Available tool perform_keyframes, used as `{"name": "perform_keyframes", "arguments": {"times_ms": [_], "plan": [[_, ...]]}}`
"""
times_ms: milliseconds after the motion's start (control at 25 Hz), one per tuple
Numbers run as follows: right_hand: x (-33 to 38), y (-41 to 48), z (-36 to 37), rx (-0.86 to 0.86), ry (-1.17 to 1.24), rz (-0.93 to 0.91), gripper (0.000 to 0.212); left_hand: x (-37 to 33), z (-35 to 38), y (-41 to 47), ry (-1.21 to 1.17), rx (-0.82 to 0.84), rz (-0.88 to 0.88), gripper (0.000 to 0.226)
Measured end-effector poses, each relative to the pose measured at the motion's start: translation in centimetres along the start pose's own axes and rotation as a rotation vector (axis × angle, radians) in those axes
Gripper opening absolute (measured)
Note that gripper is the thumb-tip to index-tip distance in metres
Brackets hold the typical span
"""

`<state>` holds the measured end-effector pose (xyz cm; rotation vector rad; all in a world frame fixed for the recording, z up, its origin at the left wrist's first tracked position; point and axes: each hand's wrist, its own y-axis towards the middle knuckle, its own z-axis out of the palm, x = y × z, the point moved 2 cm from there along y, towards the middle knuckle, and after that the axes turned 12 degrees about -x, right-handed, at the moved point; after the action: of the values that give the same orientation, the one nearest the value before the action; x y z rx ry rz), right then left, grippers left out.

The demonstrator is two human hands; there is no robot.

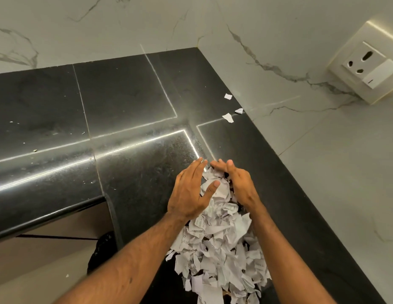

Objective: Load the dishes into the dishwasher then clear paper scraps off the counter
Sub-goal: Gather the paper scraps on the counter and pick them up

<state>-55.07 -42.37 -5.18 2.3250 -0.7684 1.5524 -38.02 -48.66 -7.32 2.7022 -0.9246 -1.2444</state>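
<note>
Black counter (136, 95): scrap pile (222, 249) is stretching bodyward between left hand (189, 194) and right hand (238, 183), both spread, gripping nothing.

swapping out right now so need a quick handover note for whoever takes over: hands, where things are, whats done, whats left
Left hand: open, flat against the left side of the scrap pile, thumb on the paper.
Right hand: open, cupped against the pile's right side, its fingertips near the left hand's at the far end.
The pile lies on the black counter. Three stray scraps lie further back.
Done: most scraps are gathered into one heap. Dishes and dishwasher are not in view.
Left: take the heap off the counter, then collect the strays and the tiny bits at the left.
</note>
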Motion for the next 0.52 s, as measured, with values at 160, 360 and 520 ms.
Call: {"name": "perform_keyframes", "arguments": {"times_ms": [160, 360, 520], "plan": [[0.8, 0.3, -0.4, -0.076, 0.051, -0.011, 0.054, 0.4, -0.4, 0.9, -0.011, -0.033, -0.007, 0.075], [-0.3, 0.6, -0.2, -0.146, 0.042, -0.060, 0.044, 0.5, 0.4, 6.6, 0.027, 0.014, 0.098, 0.063], [-0.7, 1.1, -0.5, -0.150, -0.020, -0.060, 0.047, 1.0, 2.2, 7.0, 0.180, 0.085, 0.197, 0.055]]}}
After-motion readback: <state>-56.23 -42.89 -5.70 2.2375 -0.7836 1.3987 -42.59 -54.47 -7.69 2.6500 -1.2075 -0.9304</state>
